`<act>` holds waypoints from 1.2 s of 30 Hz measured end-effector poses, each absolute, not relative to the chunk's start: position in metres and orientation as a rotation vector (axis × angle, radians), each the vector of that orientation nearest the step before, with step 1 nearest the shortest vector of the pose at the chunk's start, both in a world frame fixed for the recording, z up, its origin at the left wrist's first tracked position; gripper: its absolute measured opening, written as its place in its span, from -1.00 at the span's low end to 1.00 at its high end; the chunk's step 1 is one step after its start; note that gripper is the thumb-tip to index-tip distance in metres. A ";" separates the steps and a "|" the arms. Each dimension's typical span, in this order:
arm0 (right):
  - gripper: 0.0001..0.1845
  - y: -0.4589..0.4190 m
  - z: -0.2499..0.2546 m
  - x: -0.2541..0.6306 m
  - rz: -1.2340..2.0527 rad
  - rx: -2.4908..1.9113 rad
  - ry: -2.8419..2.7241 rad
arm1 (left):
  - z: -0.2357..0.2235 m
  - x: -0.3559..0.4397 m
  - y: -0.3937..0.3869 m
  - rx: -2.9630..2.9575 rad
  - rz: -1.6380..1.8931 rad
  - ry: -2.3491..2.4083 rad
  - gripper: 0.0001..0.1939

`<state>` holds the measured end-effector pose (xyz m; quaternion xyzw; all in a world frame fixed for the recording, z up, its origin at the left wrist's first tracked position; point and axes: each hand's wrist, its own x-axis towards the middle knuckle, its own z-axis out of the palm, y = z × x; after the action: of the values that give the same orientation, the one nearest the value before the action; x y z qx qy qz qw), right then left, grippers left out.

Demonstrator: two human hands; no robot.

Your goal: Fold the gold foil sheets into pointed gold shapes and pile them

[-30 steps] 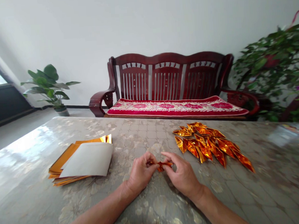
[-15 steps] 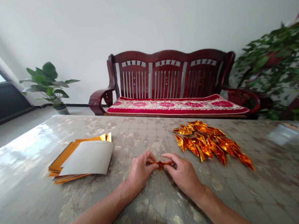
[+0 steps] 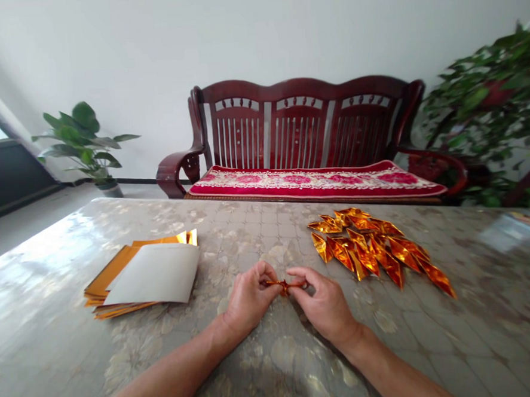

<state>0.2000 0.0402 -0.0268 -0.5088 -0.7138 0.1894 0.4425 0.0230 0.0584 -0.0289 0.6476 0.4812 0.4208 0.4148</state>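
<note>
Both grips are narrow: the left hand (image 3: 248,298) and right hand (image 3: 322,300) pinch a small gold foil piece (image 3: 285,287) between them, just above the desk (image 3: 258,235) at lower centre. Too hard a pinch could tear the thin foil; a loose one could drop it near the folded pile (image 3: 373,252) at right.

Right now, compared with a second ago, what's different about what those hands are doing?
The small gold foil piece has narrowed into a slimmer shape between the fingertips of the left hand and right hand; neither hand let go. The whole view tipped down slightly. The stack of gold foil sheets and the pile of folded gold foil pieces stayed as they were.
</note>
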 end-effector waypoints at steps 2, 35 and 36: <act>-0.69 0.041 -0.027 0.200 0.469 -1.255 -1.749 | -0.029 0.025 0.057 1.620 1.090 1.198 -0.87; -0.67 0.055 -0.029 0.196 0.524 -1.229 -1.764 | -0.023 0.027 0.057 1.925 1.119 1.340 -0.84; -0.65 0.056 -0.028 0.196 0.543 -1.247 -1.756 | -0.023 0.026 0.061 1.895 1.131 1.335 -0.86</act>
<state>0.1962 0.0558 -0.0284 -0.5030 -0.7083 0.2192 0.4442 0.0263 0.0607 -0.0233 0.7060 0.4971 0.4213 0.2774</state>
